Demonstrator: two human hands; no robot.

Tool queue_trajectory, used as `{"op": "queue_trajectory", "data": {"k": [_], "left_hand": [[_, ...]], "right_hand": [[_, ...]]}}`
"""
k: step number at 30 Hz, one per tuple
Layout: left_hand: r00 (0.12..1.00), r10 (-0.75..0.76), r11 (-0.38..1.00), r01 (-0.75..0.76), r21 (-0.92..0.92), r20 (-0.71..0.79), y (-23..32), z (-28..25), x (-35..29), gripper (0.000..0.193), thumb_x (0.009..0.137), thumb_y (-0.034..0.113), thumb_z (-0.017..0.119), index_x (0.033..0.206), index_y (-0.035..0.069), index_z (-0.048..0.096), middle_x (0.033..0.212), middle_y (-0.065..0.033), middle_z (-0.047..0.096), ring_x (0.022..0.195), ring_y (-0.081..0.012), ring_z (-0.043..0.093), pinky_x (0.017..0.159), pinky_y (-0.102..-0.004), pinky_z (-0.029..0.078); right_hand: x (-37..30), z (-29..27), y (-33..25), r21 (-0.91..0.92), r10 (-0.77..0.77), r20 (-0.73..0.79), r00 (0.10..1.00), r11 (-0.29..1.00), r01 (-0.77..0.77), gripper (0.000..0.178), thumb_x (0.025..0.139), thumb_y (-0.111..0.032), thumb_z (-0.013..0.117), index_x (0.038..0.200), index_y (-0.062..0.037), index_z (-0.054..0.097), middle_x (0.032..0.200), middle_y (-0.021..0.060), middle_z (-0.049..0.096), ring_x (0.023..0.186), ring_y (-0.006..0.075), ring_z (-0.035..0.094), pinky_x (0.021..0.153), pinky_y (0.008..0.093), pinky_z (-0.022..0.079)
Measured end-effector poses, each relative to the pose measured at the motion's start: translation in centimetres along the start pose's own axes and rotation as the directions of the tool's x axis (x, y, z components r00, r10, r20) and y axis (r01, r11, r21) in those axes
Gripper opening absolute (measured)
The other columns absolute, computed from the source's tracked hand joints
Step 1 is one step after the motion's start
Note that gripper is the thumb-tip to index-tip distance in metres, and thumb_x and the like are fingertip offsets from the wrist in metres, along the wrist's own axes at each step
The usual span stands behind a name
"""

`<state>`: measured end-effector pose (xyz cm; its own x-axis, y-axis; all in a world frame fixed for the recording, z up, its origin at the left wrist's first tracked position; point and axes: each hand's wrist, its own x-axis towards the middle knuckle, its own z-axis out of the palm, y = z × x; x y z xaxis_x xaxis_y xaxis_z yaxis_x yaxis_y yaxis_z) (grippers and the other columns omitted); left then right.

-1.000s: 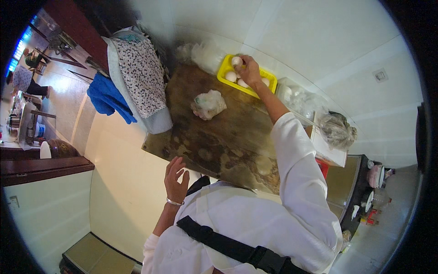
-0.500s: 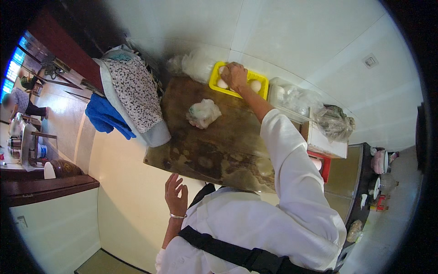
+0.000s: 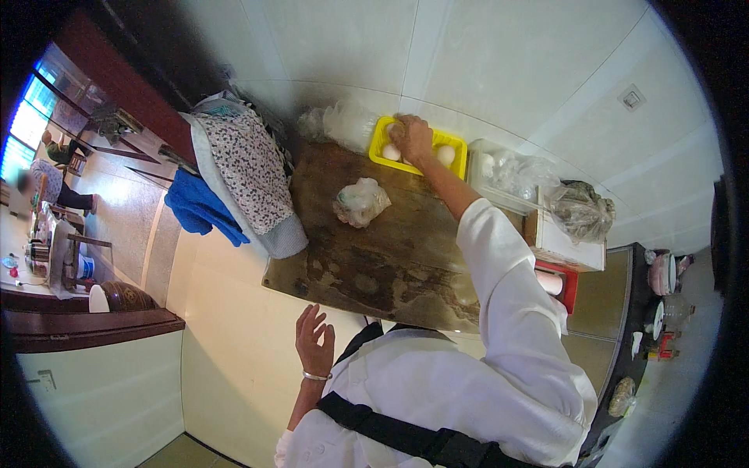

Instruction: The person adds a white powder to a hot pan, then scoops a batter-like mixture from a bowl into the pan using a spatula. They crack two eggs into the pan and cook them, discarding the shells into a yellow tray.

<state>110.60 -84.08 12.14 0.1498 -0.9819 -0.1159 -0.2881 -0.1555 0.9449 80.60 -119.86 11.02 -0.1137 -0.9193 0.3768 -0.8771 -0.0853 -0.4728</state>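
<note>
My right hand [image 3: 413, 140] is down inside a yellow plastic basket [image 3: 463, 164] at the far side of the dark wooden table [image 3: 382, 273]. White eggs lie in it: one egg [image 3: 391, 153] sits left of the hand and another egg [image 3: 445, 155] to its right. The fingers curl downward, and whatever they grip is hidden beneath them. My left hand [image 3: 314, 343], with a bracelet at the wrist, hangs empty off the table's near edge, fingers loosely bent and apart. Between the hands, a knotted clear plastic bag [image 3: 361, 203] rests on the tabletop.
Right of the basket stand a clear plastic container [image 3: 499, 191] with bags and a white box [image 3: 569, 247] topped by a bag. Patterned cloth [image 3: 242, 160] and a blue towel [image 3: 201, 207] hang at the left. Beyond the doorway are other people [image 3: 58, 183].
The whole view has shifted slightly, moving things a little right and down. My right hand stays in the basket, its fingers a bit lower among the eggs. My left hand stays empty.
</note>
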Motion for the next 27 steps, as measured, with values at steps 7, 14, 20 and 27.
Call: {"op": "queue_trajectory", "data": {"k": [7, 14, 20, 27], "left_hand": [[0.998, 0.05, 0.999, -0.05, -0.003, 0.035, 0.4, 0.0, 0.4, 0.044, 0.077, -0.006, 0.056, 0.12, 0.004, 0.052, 0.126, -0.0135, 0.044, 0.101, -0.0223, 0.058, 0.079, -0.0301, 0.052], [0.954, 0.248, 0.966, -0.257, 0.031, 0.169, 1.1, 2.4, 2.1, 0.037, 0.079, -0.005, 0.055, 0.116, 0.001, 0.053, 0.121, -0.0148, 0.048, 0.099, -0.0222, 0.06, 0.079, -0.0294, 0.053], [0.914, 0.238, 0.965, -0.184, -0.186, 0.329, 1.8, 6.1, 2.3, 0.018, 0.083, 0.005, 0.059, 0.101, 0.001, 0.059, 0.099, -0.011, 0.059, 0.085, -0.0175, 0.062, 0.071, -0.0276, 0.051], [0.785, 0.329, 0.944, -0.255, -0.209, 0.525, 6.7, 9.0, 0.0, 0.034, 0.092, 0.015, 0.043, 0.068, -0.001, 0.061, 0.072, -0.0097, 0.062, 0.068, -0.0182, 0.057, 0.065, -0.0293, 0.046]], "right_hand": [[-3.5, -3.3, 2.4, 0.344, 0.061, -0.163, 0.985, 0.939, -0.001, 0.031, 0.076, -0.014, 0.064, 0.103, 0.0008, 0.061, 0.093, 0.0181, 0.062, 0.084, 0.0317, 0.059, 0.077, 0.0389, 0.047], [-12.4, -11.4, -0.4, 0.635, 0.388, -0.009, 0.922, 0.714, -0.295, 0.025, 0.084, -0.014, 0.061, 0.105, -0.001, 0.06, 0.091, 0.0068, 0.063, 0.081, 0.0133, 0.057, 0.071, 0.0268, 0.046], [-21.6, -15.4, -1.7, 0.696, 0.474, -0.029, 0.88, 0.642, -0.323, 0.023, 0.087, -0.012, 0.058, 0.108, -0.0034, 0.059, 0.094, 0.0032, 0.062, 0.083, 0.0094, 0.056, 0.071, 0.0221, 0.046], [-29.2, -20.6, -4.7, 0.736, 0.516, -0.017, 0.857, 0.586, -0.339, 0.025, 0.086, -0.015, 0.06, 0.108, -0.0038, 0.06, 0.093, 0.0035, 0.062, 0.086, 0.0097, 0.055, 0.074, 0.0259, 0.047]]}}
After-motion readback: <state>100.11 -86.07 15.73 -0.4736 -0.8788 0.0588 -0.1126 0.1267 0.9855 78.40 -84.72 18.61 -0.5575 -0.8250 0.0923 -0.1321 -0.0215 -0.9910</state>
